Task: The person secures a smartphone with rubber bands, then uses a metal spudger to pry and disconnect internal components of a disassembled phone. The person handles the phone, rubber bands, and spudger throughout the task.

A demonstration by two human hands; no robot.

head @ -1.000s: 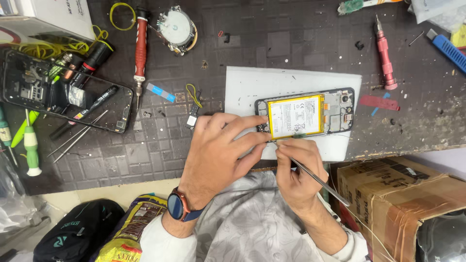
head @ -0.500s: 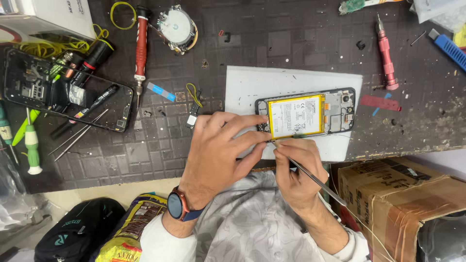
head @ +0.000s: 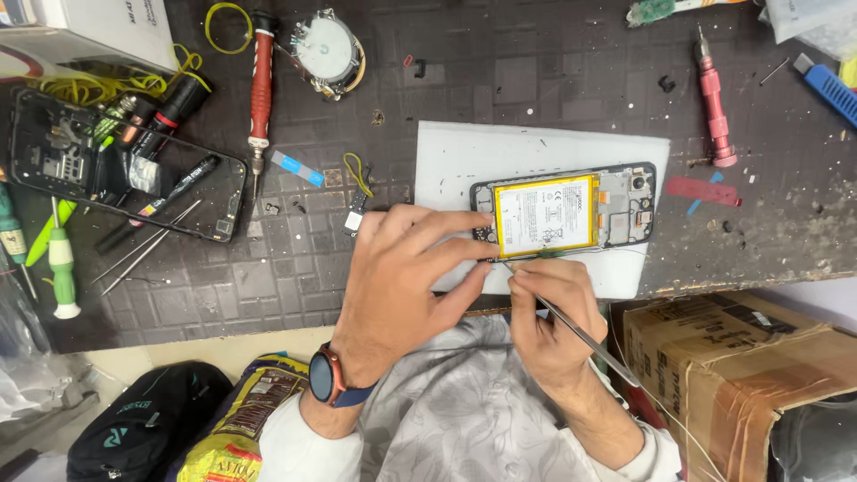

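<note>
The opened phone (head: 564,215), its yellow battery (head: 545,216) showing, is lying on a white sheet (head: 455,156) on the dark desk (head: 536,80). The left hand (head: 406,281) is pressing its spread fingers (head: 446,223) on the phone's left end, while the right hand (head: 549,317) is pinching a thin metal tool (head: 580,335) at the lower edge. A pink screwdriver (head: 714,103) is lying well apart.

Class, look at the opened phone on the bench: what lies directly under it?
A white sheet lies under the opened phone, on the dark mat. The left hand covers the sheet's near-left part, so that stays unseen.
</note>
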